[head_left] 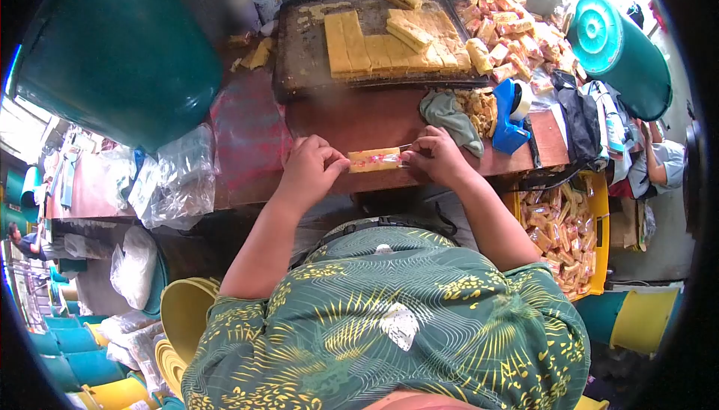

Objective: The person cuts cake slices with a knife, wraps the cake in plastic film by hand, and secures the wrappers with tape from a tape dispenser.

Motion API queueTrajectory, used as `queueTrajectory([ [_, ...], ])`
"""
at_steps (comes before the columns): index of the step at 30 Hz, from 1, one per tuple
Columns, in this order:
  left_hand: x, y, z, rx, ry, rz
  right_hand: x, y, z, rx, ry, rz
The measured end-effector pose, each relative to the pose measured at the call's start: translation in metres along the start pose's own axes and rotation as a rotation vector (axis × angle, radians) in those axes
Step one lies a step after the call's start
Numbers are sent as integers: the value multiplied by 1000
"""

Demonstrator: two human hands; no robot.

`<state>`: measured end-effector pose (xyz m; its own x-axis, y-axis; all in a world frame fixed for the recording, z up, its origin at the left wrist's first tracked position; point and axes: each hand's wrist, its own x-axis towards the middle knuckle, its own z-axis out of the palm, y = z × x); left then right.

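A yellow cake bar in a clear wrapper with red print [374, 160] lies at the front edge of the table, between my two hands. My left hand [313, 164] has its thumb and fingertips pinched at the bar's left end. At the right end, my right hand [436, 158] pinches the wrapper with its fingers curled. Beyond them, a dark baking tray [303, 54] bears a slab of yellow cake [346, 39] cut into bars, with a few loose pieces on top. The wrapper's ends are partly hidden by my fingers.
Wrapped bars [517, 32] are heaped behind the tray's right side. A grey-green cloth [453, 119], cake scraps [477, 107] and a blue tape dispenser [511, 122] sit to the right. Below, a yellow crate [597, 275] holds wrapped bars. A large green bin [120, 50] stands left.
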<state>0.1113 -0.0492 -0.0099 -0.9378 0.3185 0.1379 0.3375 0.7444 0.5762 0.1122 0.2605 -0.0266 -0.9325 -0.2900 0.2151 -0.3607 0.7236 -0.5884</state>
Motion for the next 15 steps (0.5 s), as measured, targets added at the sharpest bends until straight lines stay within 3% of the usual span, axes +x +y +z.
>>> queueTrajectory([
  [4,2,-21,14,119,-1,-62,3,7,9,-166,-14,26],
  [7,6,-12,26,94,240,-47,6,3,13,-78,171,60],
  [10,6,-3,5,108,-114,-12,-1,0,9,-190,-47,-37],
  [13,-13,12,8,341,-28,127,-20,-16,10,-385,-139,-56],
  [15,-15,20,5,399,-114,153,-28,-13,17,-445,-101,-61],
])
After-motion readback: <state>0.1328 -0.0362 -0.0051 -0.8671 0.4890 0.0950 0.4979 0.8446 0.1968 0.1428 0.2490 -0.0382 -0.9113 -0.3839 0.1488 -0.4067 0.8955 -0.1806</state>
